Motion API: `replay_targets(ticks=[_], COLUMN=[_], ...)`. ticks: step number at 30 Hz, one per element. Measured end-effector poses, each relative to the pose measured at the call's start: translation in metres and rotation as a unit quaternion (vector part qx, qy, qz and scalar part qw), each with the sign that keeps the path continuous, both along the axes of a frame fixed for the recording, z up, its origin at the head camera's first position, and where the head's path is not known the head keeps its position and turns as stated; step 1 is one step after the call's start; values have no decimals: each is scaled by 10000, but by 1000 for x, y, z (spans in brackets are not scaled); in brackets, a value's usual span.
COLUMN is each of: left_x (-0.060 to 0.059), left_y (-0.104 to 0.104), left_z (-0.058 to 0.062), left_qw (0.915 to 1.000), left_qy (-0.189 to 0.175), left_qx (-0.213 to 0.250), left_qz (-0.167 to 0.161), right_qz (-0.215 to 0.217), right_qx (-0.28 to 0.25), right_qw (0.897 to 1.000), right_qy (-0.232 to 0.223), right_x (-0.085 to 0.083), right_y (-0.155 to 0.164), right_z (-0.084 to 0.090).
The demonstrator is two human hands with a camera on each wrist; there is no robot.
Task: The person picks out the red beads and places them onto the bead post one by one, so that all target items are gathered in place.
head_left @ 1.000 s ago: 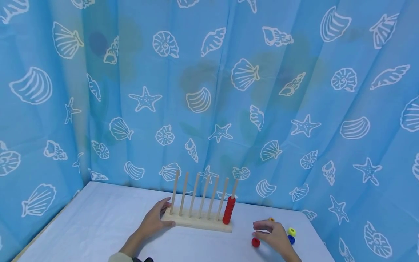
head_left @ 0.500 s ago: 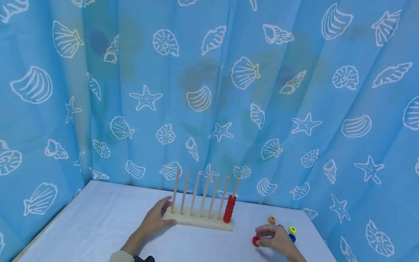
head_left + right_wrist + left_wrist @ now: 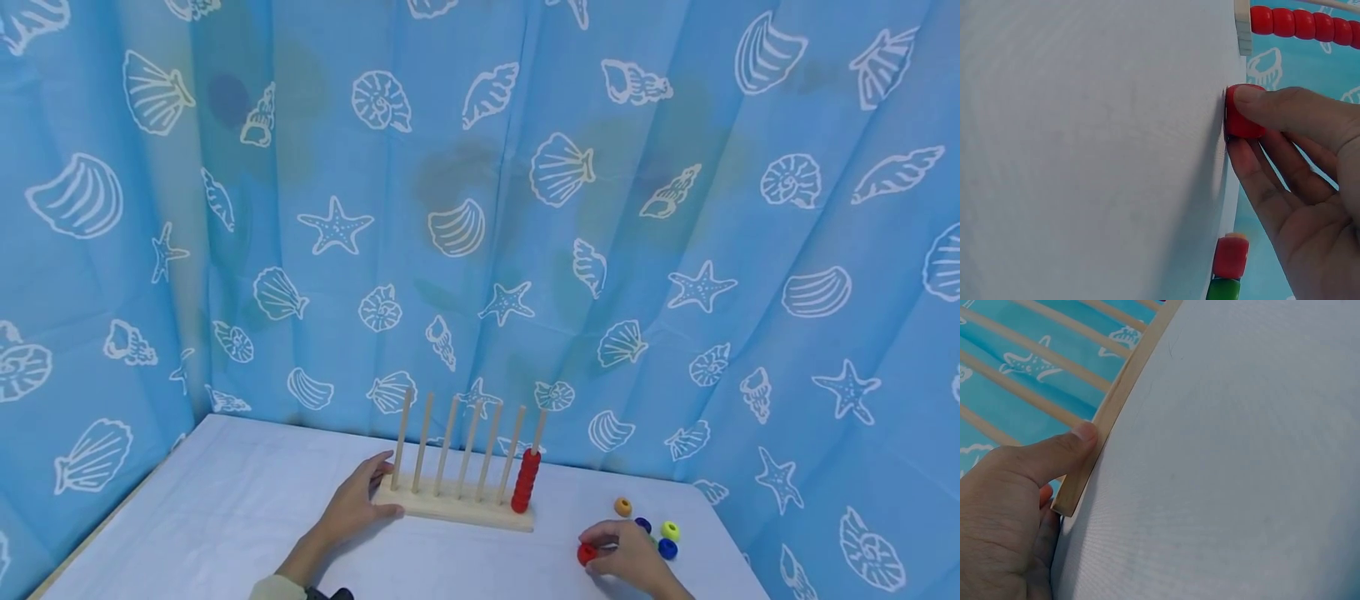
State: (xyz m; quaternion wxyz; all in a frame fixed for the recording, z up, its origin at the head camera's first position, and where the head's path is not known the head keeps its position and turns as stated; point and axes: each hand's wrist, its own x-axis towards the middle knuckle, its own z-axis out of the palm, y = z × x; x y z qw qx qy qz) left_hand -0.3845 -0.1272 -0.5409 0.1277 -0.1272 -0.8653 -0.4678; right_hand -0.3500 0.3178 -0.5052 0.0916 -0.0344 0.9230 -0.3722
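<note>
At a white-covered table (image 3: 225, 517) backed by a seashell-print curtain (image 3: 675, 208), a person's left hand (image 3: 352, 504) grips the near end of a wooden peg rack (image 3: 453, 505), thumb pressed on the base edge, apparently to steady it. The right hand (image 3: 630, 554) pinches a loose red bead (image 3: 587, 553) between thumb and fingers where it lies on the table, right of the rack. A stack of red beads (image 3: 526, 482) fills the rightmost peg. Orange (image 3: 622, 506), yellow (image 3: 670, 530) and blue beads (image 3: 667, 548) lie just beyond the right hand.
</note>
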Motion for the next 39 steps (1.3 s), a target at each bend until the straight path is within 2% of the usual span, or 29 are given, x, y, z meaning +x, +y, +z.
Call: replay_targets(ticks=[9,16,20,28,39], left_x=[0,-1,-2,-5,1], left_y=[1,2,1,1,0], left_z=[2,0,-1,0,1], left_qw=[9997,9996,9995,9999,9997], left_qy=[-204,-277,-297,-158,-228], left_qx=[50,78,59,26,-10], left_qz=[97,82,19,48,11], right_qz=[-256,-840,-1076,-1106,-1116], right_qx=[-12,-345,-607,-792,-1149], right_qw=[9985,9909,9852,9723,9623], right_qy=[493,997,1188,1902,2196], right_x=[1,1,4,6,4], right_y=[-6,-14,-22,-30,-44], right_z=[11,17,28,55,82])
